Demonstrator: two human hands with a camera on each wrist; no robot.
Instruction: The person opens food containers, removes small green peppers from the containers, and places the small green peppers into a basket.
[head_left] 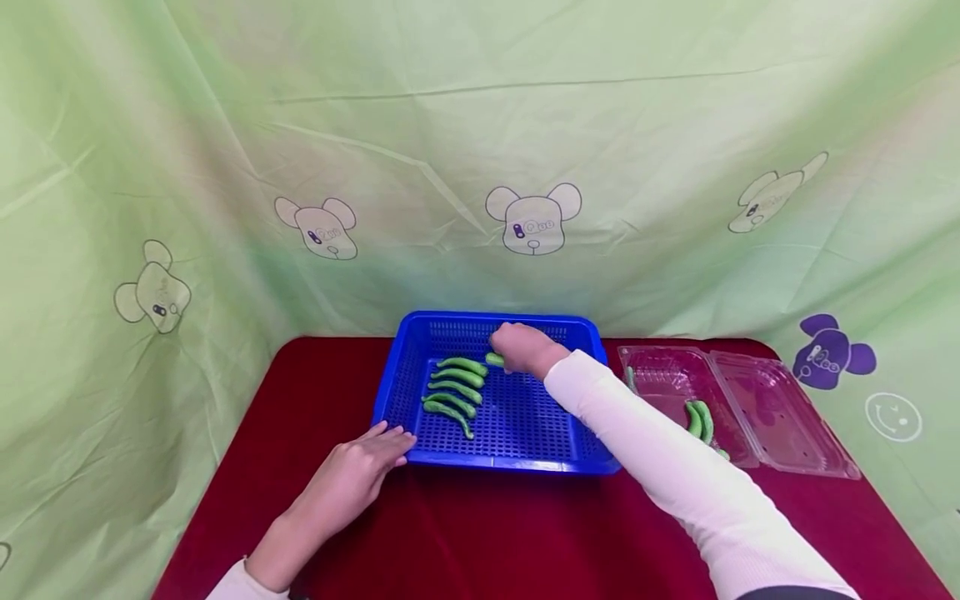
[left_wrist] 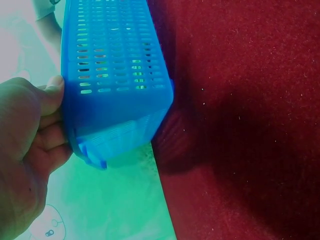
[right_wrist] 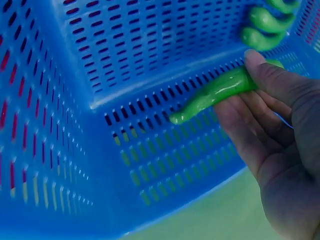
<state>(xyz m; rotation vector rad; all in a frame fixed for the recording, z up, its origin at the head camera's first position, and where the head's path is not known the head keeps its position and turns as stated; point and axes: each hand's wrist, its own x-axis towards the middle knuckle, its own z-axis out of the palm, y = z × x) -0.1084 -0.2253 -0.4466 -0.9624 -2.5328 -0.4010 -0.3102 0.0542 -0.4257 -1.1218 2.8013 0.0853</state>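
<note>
White sleeve over red tabletop, hands: left loose on basket, right round pepper; green curtain behind.

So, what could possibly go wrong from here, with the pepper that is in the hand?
The held pepper looks shiny and is pinched toward one end, so it might slip from the right fingers. It could also nudge the nearby row of peppers. The right sleeve appears close to the clear container and might brush it.
</note>
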